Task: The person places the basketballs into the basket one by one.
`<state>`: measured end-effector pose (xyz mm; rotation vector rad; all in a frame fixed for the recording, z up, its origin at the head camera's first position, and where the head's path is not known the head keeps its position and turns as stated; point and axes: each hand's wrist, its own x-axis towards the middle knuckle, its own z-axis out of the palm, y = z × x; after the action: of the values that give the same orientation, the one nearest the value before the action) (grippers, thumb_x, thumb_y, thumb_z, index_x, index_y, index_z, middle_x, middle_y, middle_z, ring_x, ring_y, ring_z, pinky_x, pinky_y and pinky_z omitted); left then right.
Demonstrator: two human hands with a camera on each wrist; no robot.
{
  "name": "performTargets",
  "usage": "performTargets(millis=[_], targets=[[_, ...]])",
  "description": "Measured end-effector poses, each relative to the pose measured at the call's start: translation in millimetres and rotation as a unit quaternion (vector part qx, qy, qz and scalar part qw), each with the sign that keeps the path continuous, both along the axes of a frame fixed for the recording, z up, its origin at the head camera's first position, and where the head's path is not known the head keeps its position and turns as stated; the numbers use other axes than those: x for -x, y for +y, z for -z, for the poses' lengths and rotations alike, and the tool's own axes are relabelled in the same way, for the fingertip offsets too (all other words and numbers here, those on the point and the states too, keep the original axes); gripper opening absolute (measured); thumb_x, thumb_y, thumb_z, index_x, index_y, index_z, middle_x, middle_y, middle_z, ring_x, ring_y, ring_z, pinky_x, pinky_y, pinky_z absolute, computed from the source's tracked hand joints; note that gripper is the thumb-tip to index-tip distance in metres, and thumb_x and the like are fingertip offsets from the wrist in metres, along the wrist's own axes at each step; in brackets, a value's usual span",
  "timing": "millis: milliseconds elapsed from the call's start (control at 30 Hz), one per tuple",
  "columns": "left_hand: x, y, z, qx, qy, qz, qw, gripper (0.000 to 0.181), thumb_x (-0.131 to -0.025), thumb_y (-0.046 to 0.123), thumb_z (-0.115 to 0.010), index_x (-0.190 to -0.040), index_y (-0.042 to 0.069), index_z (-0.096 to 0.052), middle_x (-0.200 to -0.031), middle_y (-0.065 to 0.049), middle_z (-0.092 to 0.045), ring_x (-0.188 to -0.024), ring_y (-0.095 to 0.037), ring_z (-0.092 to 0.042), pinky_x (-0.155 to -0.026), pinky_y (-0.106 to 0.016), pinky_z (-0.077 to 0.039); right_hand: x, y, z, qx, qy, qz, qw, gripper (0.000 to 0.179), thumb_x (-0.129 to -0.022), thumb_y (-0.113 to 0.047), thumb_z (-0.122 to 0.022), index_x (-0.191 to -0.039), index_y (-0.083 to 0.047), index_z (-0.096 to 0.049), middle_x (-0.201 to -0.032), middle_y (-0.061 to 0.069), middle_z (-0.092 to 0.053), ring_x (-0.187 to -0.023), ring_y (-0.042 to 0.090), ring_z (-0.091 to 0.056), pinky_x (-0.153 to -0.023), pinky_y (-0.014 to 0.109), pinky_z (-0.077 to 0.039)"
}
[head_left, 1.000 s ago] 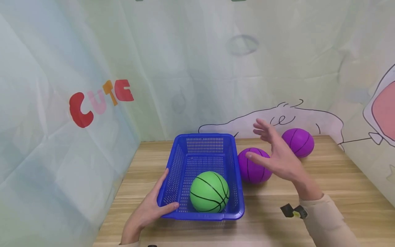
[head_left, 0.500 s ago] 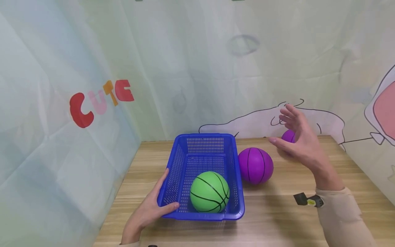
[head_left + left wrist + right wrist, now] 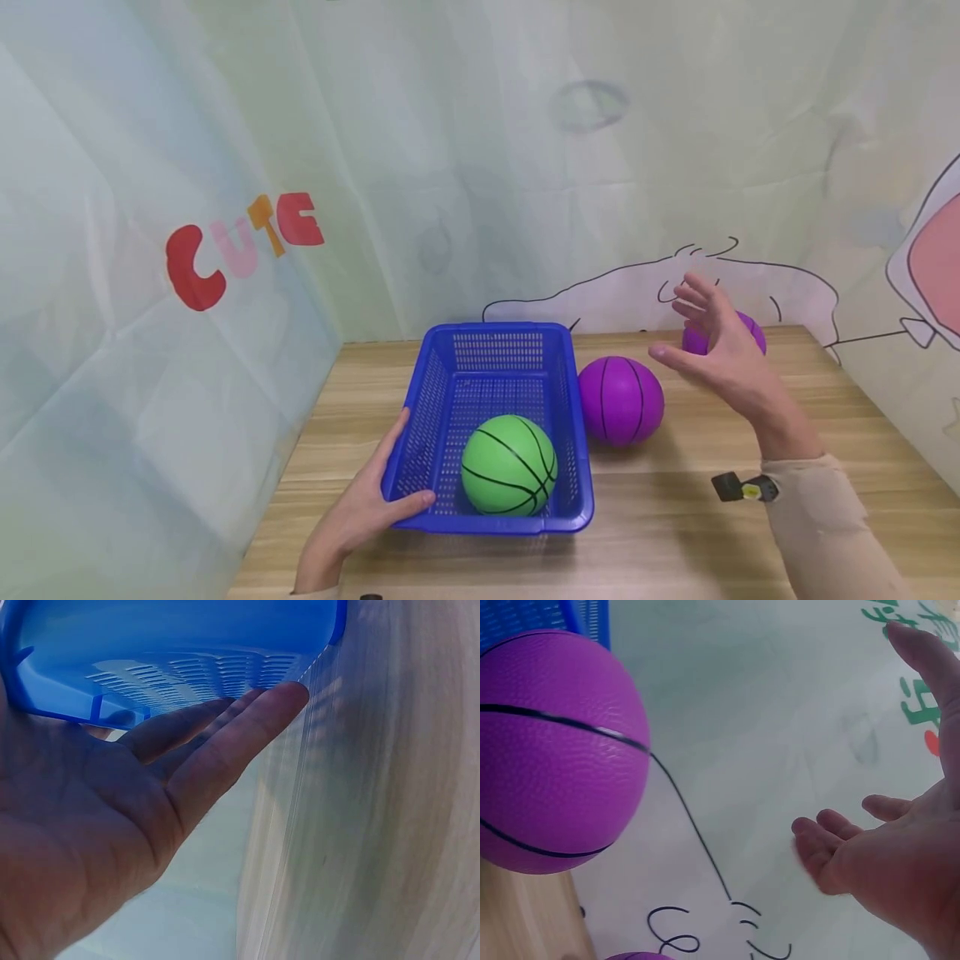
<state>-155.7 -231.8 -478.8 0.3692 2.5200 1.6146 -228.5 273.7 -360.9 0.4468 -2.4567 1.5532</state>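
My left hand [image 3: 360, 508] holds the near left corner of a blue plastic basket [image 3: 487, 524], its thumb over the rim. In the left wrist view the fingers [image 3: 232, 746] lie along the outside of the slotted wall. A green toy basketball [image 3: 510, 465] sits in the near part of the basket. Just right of the basket, a purple toy basketball [image 3: 621, 402] stands on the table. My right hand [image 3: 727, 358], empty with fingers spread, hangs in the air right of that ball. It partly covers a second purple ball [image 3: 752, 329] farther back.
The wood-grain table [image 3: 645, 533] ends at a printed cloth backdrop [image 3: 450, 208] behind and on both sides. A small black and yellow device [image 3: 746, 487] is strapped at the right sleeve's cuff.
My right hand has moved right, off the nearer purple ball, then dropped slightly. It now overlaps the farther ball. My left hand, the basket and the green ball stay put.
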Motion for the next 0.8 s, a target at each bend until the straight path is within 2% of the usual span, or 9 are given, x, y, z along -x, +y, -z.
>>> performTargets(millis=[67,133,167,467,800], targets=[[-0.1,-0.1,-0.2,0.002,0.000,0.000,1.0000,0.120,-0.093,0.023,-0.091,-0.181,0.031,-0.009,-0.186,-0.017,-0.012,-0.162,-0.054,-0.032,-0.128,-0.075,-0.028,1.5,0.3,5.4,0.002,-0.011,-0.003,0.9999,0.116,-0.095,-0.017,-0.089,-0.180,-0.027,-0.011,-0.181,0.013,-0.029,-0.165,0.043,-0.033,-0.131,0.056,-0.038],[-0.3,-0.2,-0.3,0.002,0.002,0.000,1.0000,0.120,-0.093,0.023,-0.091,-0.181,0.030,-0.009,-0.186,-0.018,-0.012,-0.162,-0.055,-0.032,-0.128,-0.075,-0.028,2.7,0.4,10.3,0.004,-0.018,-0.003,0.9998,0.117,-0.095,-0.018,-0.090,-0.180,-0.025,-0.010,-0.181,0.015,-0.029,-0.165,0.044,-0.032,-0.127,0.073,-0.034],[-0.4,-0.3,-0.3,0.001,0.002,0.000,1.0000,0.120,-0.093,0.023,-0.090,-0.181,0.030,-0.009,-0.186,-0.018,-0.012,-0.161,-0.055,-0.032,-0.128,-0.075,-0.028,3.3,0.5,12.6,0.004,-0.021,-0.003,0.9998,0.116,-0.095,-0.019,-0.090,-0.180,-0.024,-0.010,-0.181,0.016,-0.029,-0.165,0.045,-0.032,-0.126,0.074,-0.034],[-0.7,-0.2,-0.9,0.000,0.001,0.001,1.0000,0.120,-0.093,0.023,-0.090,-0.181,0.029,-0.009,-0.187,-0.018,-0.011,-0.161,-0.055,-0.032,-0.127,-0.075,-0.029,8.5,1.4,29.8,-0.003,-0.044,0.002,0.9990,0.116,-0.096,-0.023,-0.090,-0.181,-0.026,-0.011,-0.181,0.018,-0.029,-0.163,0.047,-0.033,-0.124,0.075,-0.036],[-0.1,-0.2,0.0,-0.002,0.001,0.001,1.0000,0.120,-0.093,0.023,-0.091,-0.181,0.028,-0.009,-0.186,-0.018,-0.014,-0.162,-0.053,-0.033,-0.128,-0.074,-0.029,14.1,0.7,49.5,0.022,-0.083,-0.022,0.9960,0.117,-0.095,-0.022,-0.090,-0.180,-0.021,-0.010,-0.181,0.023,-0.025,-0.166,0.050,-0.025,-0.132,0.073,-0.024]])
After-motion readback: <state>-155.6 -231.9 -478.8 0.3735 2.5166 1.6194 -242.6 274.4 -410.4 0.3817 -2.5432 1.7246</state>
